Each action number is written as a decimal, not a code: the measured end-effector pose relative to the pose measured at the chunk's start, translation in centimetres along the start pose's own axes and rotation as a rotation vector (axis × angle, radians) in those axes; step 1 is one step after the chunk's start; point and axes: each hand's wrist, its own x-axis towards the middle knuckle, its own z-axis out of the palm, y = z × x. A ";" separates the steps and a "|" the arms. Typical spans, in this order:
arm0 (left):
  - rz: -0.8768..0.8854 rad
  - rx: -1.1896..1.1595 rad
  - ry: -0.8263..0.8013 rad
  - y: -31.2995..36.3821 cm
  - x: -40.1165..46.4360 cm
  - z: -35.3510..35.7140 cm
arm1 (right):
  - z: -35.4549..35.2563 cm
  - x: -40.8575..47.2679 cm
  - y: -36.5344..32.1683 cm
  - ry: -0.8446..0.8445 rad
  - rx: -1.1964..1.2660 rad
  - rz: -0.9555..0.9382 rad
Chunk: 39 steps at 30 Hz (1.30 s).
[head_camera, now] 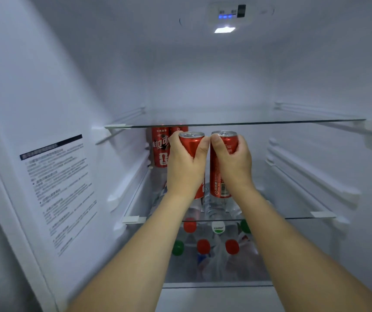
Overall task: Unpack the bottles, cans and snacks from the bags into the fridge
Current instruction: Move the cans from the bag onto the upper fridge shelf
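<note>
Inside the open fridge, my left hand [186, 164] grips a tall red can [191, 140] and my right hand [232, 161] grips a second red can [220, 176]. Both cans are upright, side by side, over the middle glass shelf [293, 216], just under the upper glass shelf [270, 122]. Two more red cans [161, 147] stand at the back left of the middle shelf. Whether the held cans touch the shelf is hidden by my hands.
Below the middle shelf lie several plastic bottles [212, 244] with red, green and white caps. A label sticker [56, 188] is on the left wall. Shelf rails [311, 176] run along the right wall. The fridge light [224, 29] glows on the ceiling.
</note>
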 end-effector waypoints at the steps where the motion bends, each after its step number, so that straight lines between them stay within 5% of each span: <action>1: 0.012 0.018 -0.004 -0.5 0.3 0.3 | 0.1 0.6 0.5 0.005 -0.010 -0.009; 20: -0.001 0.417 0.007 -6.4 4.5 5.1 | 1.4 7.6 9.1 -0.090 -0.183 -0.122; 27: -0.123 0.461 -0.101 -7.7 5.0 6.2 | 1.7 8.6 10.2 -0.198 -0.215 -0.072; 34: -0.058 0.654 -0.134 -8.6 4.5 6.4 | 1.6 8.4 10.3 -0.205 -0.204 -0.025; 39: -0.139 0.719 -0.307 -9.3 4.5 6.6 | 1.3 8.4 10.0 -0.222 -0.171 0.036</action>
